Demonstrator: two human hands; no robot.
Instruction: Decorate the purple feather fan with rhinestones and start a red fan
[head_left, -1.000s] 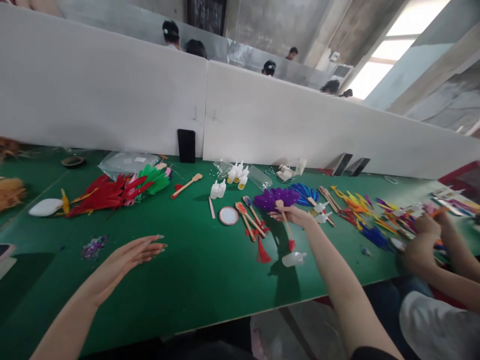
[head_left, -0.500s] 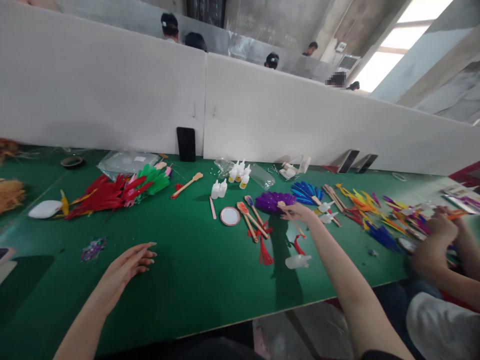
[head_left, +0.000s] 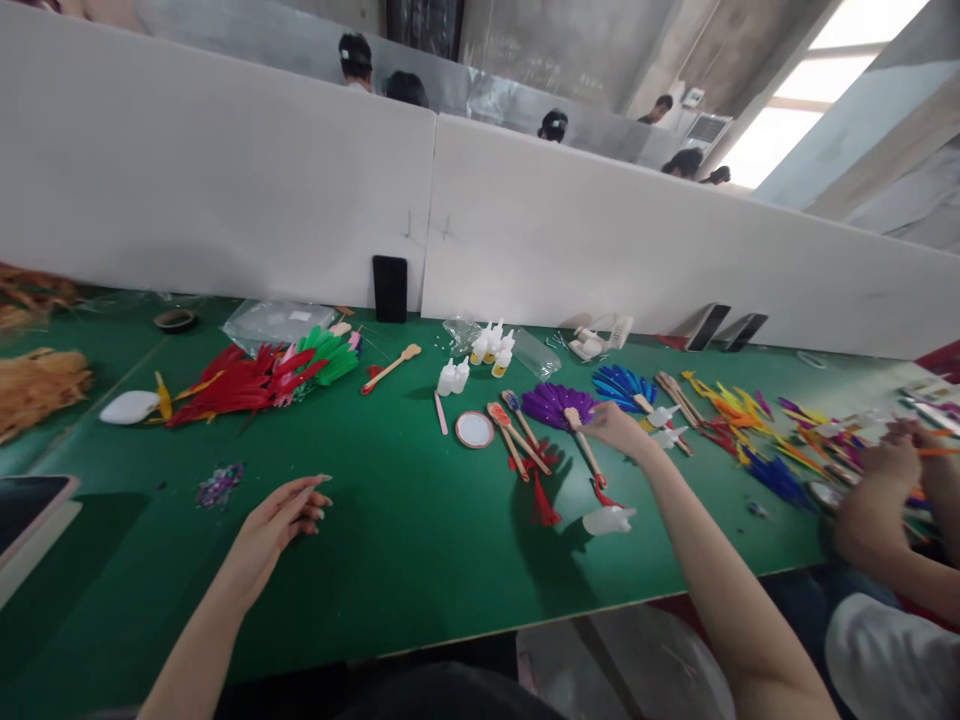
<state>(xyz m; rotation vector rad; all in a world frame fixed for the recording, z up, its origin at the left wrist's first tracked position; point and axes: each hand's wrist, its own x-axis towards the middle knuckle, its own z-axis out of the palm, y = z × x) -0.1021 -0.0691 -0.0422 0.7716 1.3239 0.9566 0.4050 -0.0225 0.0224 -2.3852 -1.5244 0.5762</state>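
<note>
My left hand [head_left: 289,515] hovers over the green table, fingers loosely stretched and holding nothing. Nearest to it is a little heap of purple and silver sequins [head_left: 220,485]. My right hand [head_left: 619,430] is at the right side of a purple feather fan [head_left: 551,405] with a wooden handle and a red tassel; the fan lies on the table. Its fingers look loosely apart, with fingertips close to the feathers; whether they touch is unclear. Beside the fan lie painted wooden handles [head_left: 517,440], a blue feather fan [head_left: 621,383] and a white squeeze bottle [head_left: 609,520].
Small glue bottles [head_left: 491,345] stand behind a round white lid [head_left: 475,430]. Red feathers [head_left: 232,385] and green feathers [head_left: 330,355] lie left. A black phone [head_left: 390,288] leans on the white partition [head_left: 600,230]. At right, a co-worker's hands [head_left: 896,460] work among colourful feathers.
My right hand has drawn off the purple fan's handle toward the right, uncovering it. My left hand keeps its pose. The whole view has shifted slightly.
</note>
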